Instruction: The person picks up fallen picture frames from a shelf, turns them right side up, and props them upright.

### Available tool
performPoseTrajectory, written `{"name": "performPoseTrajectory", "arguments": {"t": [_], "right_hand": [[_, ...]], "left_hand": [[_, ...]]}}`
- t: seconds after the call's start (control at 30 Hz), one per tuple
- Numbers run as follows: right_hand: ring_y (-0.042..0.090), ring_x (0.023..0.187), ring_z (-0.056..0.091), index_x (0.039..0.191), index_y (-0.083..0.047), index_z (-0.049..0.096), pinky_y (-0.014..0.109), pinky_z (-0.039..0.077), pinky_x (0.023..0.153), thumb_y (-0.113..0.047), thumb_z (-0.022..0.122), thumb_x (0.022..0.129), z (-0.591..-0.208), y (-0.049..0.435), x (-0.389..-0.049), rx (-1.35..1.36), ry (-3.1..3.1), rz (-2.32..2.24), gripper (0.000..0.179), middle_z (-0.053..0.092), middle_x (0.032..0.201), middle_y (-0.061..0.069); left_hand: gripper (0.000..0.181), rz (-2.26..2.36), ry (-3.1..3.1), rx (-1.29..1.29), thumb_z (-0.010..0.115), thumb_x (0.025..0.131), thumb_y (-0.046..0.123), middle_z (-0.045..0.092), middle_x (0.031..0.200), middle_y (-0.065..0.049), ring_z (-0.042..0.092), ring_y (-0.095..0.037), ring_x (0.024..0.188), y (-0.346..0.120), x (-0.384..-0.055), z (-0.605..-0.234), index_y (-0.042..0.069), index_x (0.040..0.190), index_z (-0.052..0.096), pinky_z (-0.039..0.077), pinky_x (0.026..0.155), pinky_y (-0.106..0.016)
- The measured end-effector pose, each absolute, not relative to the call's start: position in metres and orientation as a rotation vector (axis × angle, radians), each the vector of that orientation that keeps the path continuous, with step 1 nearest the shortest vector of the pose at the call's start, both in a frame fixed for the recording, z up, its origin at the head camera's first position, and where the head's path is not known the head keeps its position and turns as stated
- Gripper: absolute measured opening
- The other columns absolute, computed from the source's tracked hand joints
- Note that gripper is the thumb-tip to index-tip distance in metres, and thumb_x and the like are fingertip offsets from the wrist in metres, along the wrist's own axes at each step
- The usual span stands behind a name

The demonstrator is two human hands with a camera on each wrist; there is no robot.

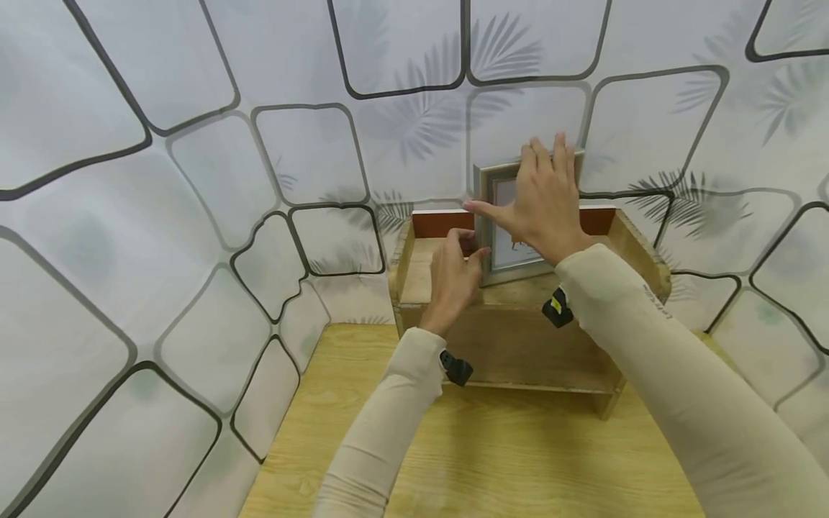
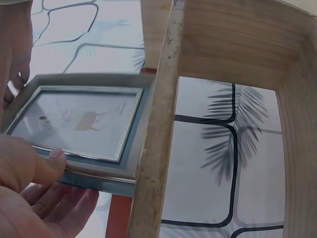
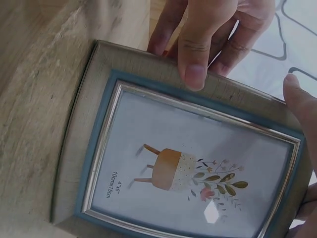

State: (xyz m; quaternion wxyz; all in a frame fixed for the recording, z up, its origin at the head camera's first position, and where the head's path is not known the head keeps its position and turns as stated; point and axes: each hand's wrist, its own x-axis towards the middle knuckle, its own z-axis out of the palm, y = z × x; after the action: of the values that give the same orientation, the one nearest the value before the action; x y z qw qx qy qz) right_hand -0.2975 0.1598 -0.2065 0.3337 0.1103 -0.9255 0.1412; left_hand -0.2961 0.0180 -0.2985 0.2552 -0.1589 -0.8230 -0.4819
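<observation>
A picture frame (image 1: 487, 278) with a silvery border stands upright on the top board of a small wooden shelf (image 1: 518, 352). Its picture (image 3: 193, 173), seen in the right wrist view, shows a footed pot with flowers. My left hand (image 1: 452, 277) pinches the frame's left side edge, thumb on the front and fingers behind, as the left wrist view shows. Over the frame's top edge lies my right hand (image 1: 547, 201), with fingers reaching up and the thumb stretched toward the left side. Part of the picture is hidden behind it in the head view.
The shelf has raised side panels (image 1: 637, 248) and a reddish-brown strip (image 1: 435, 225) along the back of its top. It stands on a wood-grain table (image 1: 363, 403) against a patterned wall (image 1: 414, 158). Another wall (image 1: 91, 288) runs along the left.
</observation>
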Motion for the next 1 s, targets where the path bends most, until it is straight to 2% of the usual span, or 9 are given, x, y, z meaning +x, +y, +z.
{"name": "performPoseTrajectory", "arguments": {"t": [0.27, 0.5, 1.0], "right_hand": [[0.052, 0.150, 0.007, 0.150, 0.017, 0.025, 0.054, 0.001, 0.122, -0.069, 0.076, 0.077, -0.210, 0.164, -0.297, 0.296, -2.452, 0.386, 0.124, 0.022, 0.159, 0.035], [0.053, 0.149, 0.006, 0.152, 0.017, 0.017, 0.056, 0.005, 0.122, -0.068, 0.075, 0.078, -0.209, 0.170, -0.296, 0.318, -2.494, 0.413, 0.127, 0.014, 0.161, 0.036], [0.041, 0.152, -0.005, 0.158, 0.009, 0.003, 0.058, 0.009, 0.120, -0.058, 0.079, 0.080, -0.191, 0.196, -0.295, 0.484, -2.666, 0.619, 0.127, -0.003, 0.166, 0.025]], "left_hand": [[0.032, -1.347, -2.219, -0.430, 0.077, 0.091, 0.014, 0.073, 0.104, -0.011, 0.072, -0.021, 0.091, 0.027, -0.293, -0.306, -0.001, 0.115, 0.062, 0.055, 0.083, -0.034], [0.030, -1.364, -2.181, -0.445, 0.078, 0.090, 0.015, 0.073, 0.095, -0.011, 0.071, -0.019, 0.084, 0.036, -0.289, -0.309, 0.000, 0.110, 0.062, 0.054, 0.076, -0.028], [0.025, -1.374, -2.163, -0.516, 0.077, 0.091, 0.015, 0.071, 0.102, -0.008, 0.071, -0.015, 0.082, 0.056, -0.281, -0.306, 0.002, 0.105, 0.060, 0.052, 0.070, -0.017]]}}
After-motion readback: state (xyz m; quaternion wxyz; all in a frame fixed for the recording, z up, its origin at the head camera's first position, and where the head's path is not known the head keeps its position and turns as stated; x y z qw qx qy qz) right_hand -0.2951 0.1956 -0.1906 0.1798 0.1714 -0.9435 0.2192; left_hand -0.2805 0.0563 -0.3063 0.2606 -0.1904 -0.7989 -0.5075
